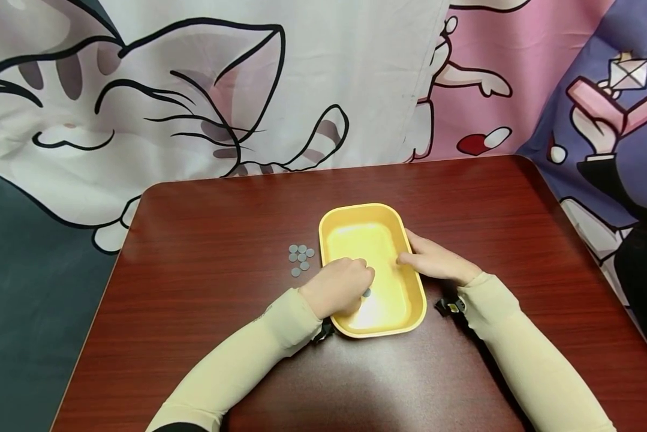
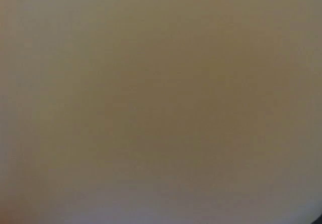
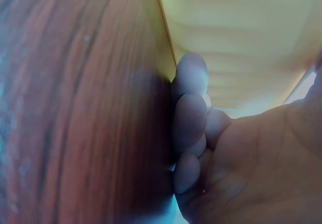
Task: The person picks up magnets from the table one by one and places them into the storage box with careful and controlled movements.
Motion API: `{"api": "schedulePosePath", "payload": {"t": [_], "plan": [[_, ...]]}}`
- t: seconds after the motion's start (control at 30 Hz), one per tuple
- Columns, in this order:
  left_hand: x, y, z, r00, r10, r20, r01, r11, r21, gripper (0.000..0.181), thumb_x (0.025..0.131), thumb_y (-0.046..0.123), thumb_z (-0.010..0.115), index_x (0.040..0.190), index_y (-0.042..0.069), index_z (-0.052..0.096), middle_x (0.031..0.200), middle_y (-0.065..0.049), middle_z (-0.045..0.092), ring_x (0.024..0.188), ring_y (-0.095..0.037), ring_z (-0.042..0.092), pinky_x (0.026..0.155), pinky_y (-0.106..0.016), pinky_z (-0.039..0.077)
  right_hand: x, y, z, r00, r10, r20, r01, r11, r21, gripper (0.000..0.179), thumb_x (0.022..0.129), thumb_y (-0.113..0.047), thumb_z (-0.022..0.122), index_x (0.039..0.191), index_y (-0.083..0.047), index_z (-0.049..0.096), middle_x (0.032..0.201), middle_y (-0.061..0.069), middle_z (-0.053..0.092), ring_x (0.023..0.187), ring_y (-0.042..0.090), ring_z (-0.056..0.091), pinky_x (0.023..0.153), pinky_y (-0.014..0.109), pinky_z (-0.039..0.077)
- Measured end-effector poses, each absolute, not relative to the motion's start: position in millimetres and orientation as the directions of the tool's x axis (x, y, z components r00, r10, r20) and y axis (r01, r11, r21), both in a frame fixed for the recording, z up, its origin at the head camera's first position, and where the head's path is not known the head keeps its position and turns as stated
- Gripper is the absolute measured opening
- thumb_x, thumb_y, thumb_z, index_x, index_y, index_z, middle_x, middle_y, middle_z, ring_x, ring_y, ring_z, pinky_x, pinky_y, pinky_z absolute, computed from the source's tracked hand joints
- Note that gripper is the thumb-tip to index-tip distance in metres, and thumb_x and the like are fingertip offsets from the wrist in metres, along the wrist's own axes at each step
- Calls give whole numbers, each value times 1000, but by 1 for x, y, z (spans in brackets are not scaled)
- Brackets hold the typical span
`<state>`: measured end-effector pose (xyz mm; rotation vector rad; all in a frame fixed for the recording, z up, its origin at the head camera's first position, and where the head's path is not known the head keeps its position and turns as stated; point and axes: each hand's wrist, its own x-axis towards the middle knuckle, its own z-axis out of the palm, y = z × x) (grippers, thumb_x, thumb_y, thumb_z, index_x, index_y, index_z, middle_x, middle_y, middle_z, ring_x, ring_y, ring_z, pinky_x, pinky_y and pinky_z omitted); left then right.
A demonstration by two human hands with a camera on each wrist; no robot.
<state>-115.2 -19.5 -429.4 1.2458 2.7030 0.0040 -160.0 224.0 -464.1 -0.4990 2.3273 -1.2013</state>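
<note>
A yellow tray (image 1: 379, 327) lies on the table, its long side running away from me. My left hand (image 1: 338, 287) is over the tray's left part with curled fingers. A small grey disc (image 1: 367, 293) shows between its thumb and forefinger, partly covered by them. At the tray's right wall, my right hand (image 1: 436, 258) grips the rim, thumb over the inside. Its other fingers (image 3: 190, 121) press along the outer wall, low by the tabletop, in the right wrist view. The left wrist view is only a brownish blur.
Several grey discs (image 1: 301, 257) lie loosely grouped on the dark red-brown table (image 1: 204, 252), left of the tray. A curtain with cartoon figures (image 1: 350, 72) hangs behind the far edge.
</note>
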Motion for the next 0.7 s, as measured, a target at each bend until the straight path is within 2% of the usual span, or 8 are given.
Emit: {"api": "schedulePosePath", "payload": {"t": [0.2,0.33,0.47,0.7], "plan": [[-113,-21,-425,-642,754,-142,758,652,35,6,89,18,69,93,14,69,89,-1,65,76,-19,65,70,-32,56,-161,224,-465,-822,-518,-237,-103,545,-832,72,96,-10,57,160,0,25,129,23,64,94,16,71,83,26,57],[-113,-26,-420,-639,765,-77,765,643,34,13,92,23,68,100,12,68,91,-1,63,79,-19,64,74,-32,56,-161,224,-465,-820,-524,-228,-107,533,-839,70,95,-9,56,158,1,27,127,23,65,94,17,72,83,26,58],[-113,-33,-417,-630,777,10,776,629,50,18,91,25,69,104,13,66,92,0,60,81,-18,61,76,-30,54,-161,224,-465,-820,-524,-228,-104,529,-842,68,95,-8,56,157,2,29,123,23,67,92,17,72,82,26,58],[-110,-49,-410,-602,789,119,798,601,51,19,90,29,73,98,15,63,88,3,54,79,-17,56,78,-33,51,-161,224,-464,-818,-519,-246,-86,535,-841,73,95,-10,56,160,1,23,123,24,67,92,19,74,80,29,59]]}}
